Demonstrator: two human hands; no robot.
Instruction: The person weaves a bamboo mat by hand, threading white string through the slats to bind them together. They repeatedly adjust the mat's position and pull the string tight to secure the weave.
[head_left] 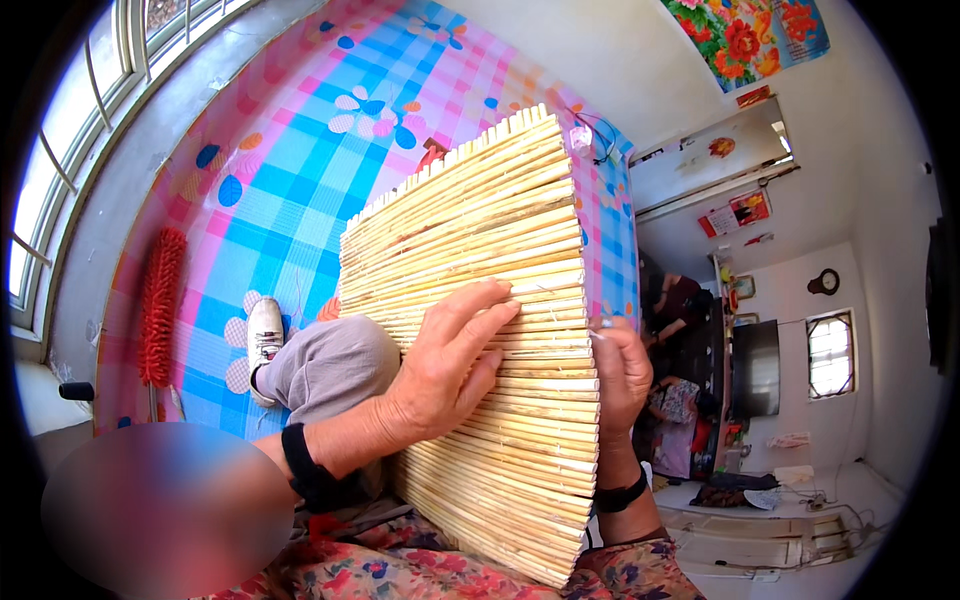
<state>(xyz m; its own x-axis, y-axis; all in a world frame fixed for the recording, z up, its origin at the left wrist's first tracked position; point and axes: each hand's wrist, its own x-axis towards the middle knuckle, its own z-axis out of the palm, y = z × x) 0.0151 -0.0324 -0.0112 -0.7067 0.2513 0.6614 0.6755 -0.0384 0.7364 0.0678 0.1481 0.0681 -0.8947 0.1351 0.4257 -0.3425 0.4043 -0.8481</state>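
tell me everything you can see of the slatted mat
The slatted mat is pale yellow with brownish streaks: many thin, reed-like stalks side by side, apparently stitched with thread, the upper-left edge jagged. It is spread out at a slant, its lower end over the floral garment. The left grip rests on its face; the right grip is at its right edge.

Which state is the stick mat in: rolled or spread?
Spread: the stick mat shows one broad sheet of parallel sticks, the left hand on its face.

Mat [480,230]: lay under my left hand [455,365]
Shoe [264,345]: sat on the sheet [290,235], right of the duster [163,305]
Clock [825,281]: hung to my right
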